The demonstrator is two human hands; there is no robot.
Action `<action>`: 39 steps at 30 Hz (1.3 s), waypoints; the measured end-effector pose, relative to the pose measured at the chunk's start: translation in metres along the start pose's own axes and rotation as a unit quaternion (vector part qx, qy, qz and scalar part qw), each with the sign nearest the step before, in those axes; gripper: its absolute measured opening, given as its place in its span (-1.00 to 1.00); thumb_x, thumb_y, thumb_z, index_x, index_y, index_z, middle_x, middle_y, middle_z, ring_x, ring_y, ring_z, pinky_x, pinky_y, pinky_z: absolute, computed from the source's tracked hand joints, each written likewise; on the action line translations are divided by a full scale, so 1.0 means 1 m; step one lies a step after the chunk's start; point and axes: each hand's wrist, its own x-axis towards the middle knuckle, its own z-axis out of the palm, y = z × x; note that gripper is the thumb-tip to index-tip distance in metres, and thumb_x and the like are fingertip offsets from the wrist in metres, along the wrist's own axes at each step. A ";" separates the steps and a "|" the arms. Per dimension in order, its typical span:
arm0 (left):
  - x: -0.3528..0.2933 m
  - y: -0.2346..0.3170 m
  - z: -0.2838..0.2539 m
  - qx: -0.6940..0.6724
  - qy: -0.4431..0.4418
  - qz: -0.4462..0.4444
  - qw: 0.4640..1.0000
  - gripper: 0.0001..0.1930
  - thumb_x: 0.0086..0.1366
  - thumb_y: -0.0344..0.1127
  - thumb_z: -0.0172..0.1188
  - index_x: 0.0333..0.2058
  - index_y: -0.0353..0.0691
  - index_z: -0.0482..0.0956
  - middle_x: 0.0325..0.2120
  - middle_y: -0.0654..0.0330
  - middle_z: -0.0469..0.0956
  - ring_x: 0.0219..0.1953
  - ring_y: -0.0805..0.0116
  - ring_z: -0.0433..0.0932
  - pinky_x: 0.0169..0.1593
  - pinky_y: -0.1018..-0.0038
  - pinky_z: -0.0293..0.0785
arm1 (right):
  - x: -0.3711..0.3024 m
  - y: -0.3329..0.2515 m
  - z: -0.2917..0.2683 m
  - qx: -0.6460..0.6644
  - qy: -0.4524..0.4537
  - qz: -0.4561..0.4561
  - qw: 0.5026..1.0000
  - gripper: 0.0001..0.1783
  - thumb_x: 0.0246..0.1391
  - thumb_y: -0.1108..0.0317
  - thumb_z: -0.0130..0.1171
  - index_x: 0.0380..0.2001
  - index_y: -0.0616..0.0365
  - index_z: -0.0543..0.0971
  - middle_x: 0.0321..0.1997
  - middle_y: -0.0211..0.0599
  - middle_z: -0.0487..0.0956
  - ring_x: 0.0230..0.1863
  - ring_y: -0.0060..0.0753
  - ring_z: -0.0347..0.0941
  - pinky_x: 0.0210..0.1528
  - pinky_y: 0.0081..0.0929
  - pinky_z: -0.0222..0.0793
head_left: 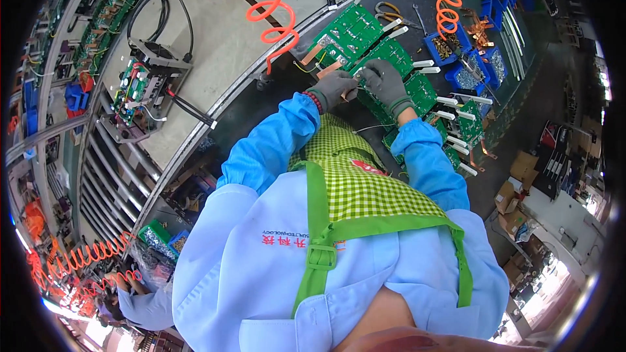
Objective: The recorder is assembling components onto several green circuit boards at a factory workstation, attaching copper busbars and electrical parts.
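My left hand (336,91), in a grey glove, is closed beside the near edge of a green circuit board (352,31) on the bench. A bit of copper colour shows under its fingers, but what they grip is mostly hidden. Close to its right, my right hand (387,86), gloved too, has thumb and fingers pinched together over the boards; whatever lies between them is too small to name. Copper strips (330,69) stick out from the board's near left side. More green boards (419,92) with white bars (447,101) lie in a row to the right.
Orange coiled hoses (279,16) hang over the bench. Blue bins (467,78) of small metal parts, pliers (389,12) and copper pieces (480,31) lie at the far right. On the left, an assembled unit (151,85) with black cables rests on the conveyor. Another person (147,306) is at lower left.
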 end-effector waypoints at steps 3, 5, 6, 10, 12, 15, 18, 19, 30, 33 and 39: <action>0.005 -0.009 -0.003 0.067 -0.014 0.048 0.996 -0.80 0.18 -0.28 0.11 -0.40 -0.34 0.48 -0.57 0.21 0.50 -0.58 0.47 0.43 -0.49 0.56 0.34 | -0.009 -0.006 -0.003 -0.089 -0.035 -0.044 0.994 -0.79 0.00 0.25 0.09 -0.32 0.11 0.52 -0.21 0.00 0.47 -0.19 0.07 0.42 -0.14 -0.16 0.37; 0.005 -0.006 0.000 0.039 -0.001 0.023 0.999 -0.80 0.18 -0.28 0.10 -0.41 -0.33 0.48 -0.58 0.21 0.50 -0.58 0.47 0.43 -0.48 0.56 0.34 | -0.005 -0.011 -0.002 -0.104 -0.049 -0.039 0.993 -0.80 0.00 0.25 0.09 -0.33 0.09 0.52 -0.22 0.00 0.47 -0.19 0.08 0.42 -0.15 -0.15 0.37; 0.003 -0.003 0.003 0.009 0.012 -0.002 1.000 -0.80 0.18 -0.27 0.10 -0.42 -0.33 0.49 -0.58 0.21 0.50 -0.58 0.47 0.43 -0.48 0.55 0.34 | -0.004 -0.014 -0.003 -0.119 -0.063 -0.034 0.990 -0.81 -0.01 0.25 0.09 -0.33 0.07 0.51 -0.23 0.00 0.47 -0.20 0.08 0.42 -0.15 -0.13 0.37; 0.006 -0.007 0.003 0.010 0.022 -0.005 1.000 -0.81 0.18 -0.27 0.09 -0.42 -0.31 0.49 -0.58 0.22 0.49 -0.57 0.46 0.43 -0.48 0.55 0.34 | -0.003 -0.014 0.000 -0.143 -0.061 -0.034 0.987 -0.83 0.00 0.23 0.08 -0.33 0.02 0.50 -0.23 -0.03 0.46 -0.18 0.07 0.41 -0.16 -0.12 0.37; 0.003 -0.004 0.004 0.037 0.021 -0.008 0.999 -0.80 0.17 -0.26 0.10 -0.41 -0.31 0.49 -0.58 0.22 0.50 -0.56 0.47 0.44 -0.46 0.54 0.34 | 0.000 -0.014 0.001 -0.114 -0.079 0.007 0.990 -0.83 0.00 0.22 0.08 -0.33 0.00 0.49 -0.21 -0.09 0.46 -0.14 0.05 0.41 -0.13 -0.12 0.38; -0.005 0.006 0.007 0.040 0.020 -0.016 0.999 -0.81 0.17 -0.27 0.10 -0.42 -0.30 0.50 -0.58 0.22 0.51 -0.56 0.46 0.44 -0.45 0.54 0.35 | -0.004 -0.018 0.001 -0.104 -0.065 -0.006 0.992 -0.81 0.01 0.19 0.08 -0.30 -0.04 0.50 -0.16 -0.16 0.47 -0.12 0.00 0.42 -0.12 -0.14 0.39; 0.003 -0.006 0.004 0.035 0.029 0.010 0.999 -0.81 0.18 -0.26 0.11 -0.44 -0.29 0.51 -0.60 0.22 0.50 -0.56 0.46 0.43 -0.45 0.53 0.34 | -0.008 -0.006 0.003 -0.131 -0.047 -0.067 0.988 -0.81 0.04 0.19 0.07 -0.26 -0.08 0.51 -0.16 -0.19 0.47 -0.12 -0.03 0.43 -0.15 -0.16 0.40; 0.005 -0.007 0.004 0.033 0.030 0.010 0.999 -0.81 0.18 -0.26 0.11 -0.44 -0.29 0.51 -0.60 0.22 0.50 -0.56 0.46 0.43 -0.45 0.53 0.34 | -0.009 -0.005 0.003 -0.132 -0.049 -0.068 0.988 -0.81 0.04 0.19 0.07 -0.26 -0.08 0.51 -0.16 -0.19 0.47 -0.12 -0.03 0.43 -0.15 -0.16 0.40; 0.012 -0.012 -0.001 0.069 0.003 0.024 0.997 -0.79 0.18 -0.24 0.10 -0.50 -0.28 0.49 -0.64 0.26 0.47 -0.57 0.48 0.41 -0.45 0.53 0.31 | -0.006 -0.007 0.005 -0.143 -0.022 -0.084 0.986 -0.82 0.04 0.24 0.08 -0.27 -0.01 0.53 -0.24 -0.21 0.48 -0.21 -0.08 0.45 -0.20 -0.24 0.40; 0.006 -0.010 0.002 0.029 0.053 -0.007 0.998 -0.78 0.19 -0.23 0.08 -0.50 -0.26 0.49 -0.64 0.27 0.46 -0.57 0.48 0.41 -0.45 0.54 0.31 | -0.015 -0.019 0.005 -0.128 0.007 -0.097 0.987 -0.81 0.02 0.24 0.11 -0.28 -0.01 0.53 -0.27 -0.23 0.47 -0.22 -0.10 0.45 -0.22 -0.25 0.41; -0.004 -0.003 0.003 0.054 0.010 0.038 0.998 -0.81 0.20 -0.25 0.07 -0.47 -0.24 0.50 -0.62 0.29 0.44 -0.56 0.49 0.41 -0.47 0.56 0.31 | -0.016 -0.007 0.008 -0.124 0.017 -0.084 0.989 -0.79 -0.02 0.29 0.17 -0.25 0.02 0.53 -0.30 -0.23 0.48 -0.28 -0.10 0.46 -0.28 -0.28 0.42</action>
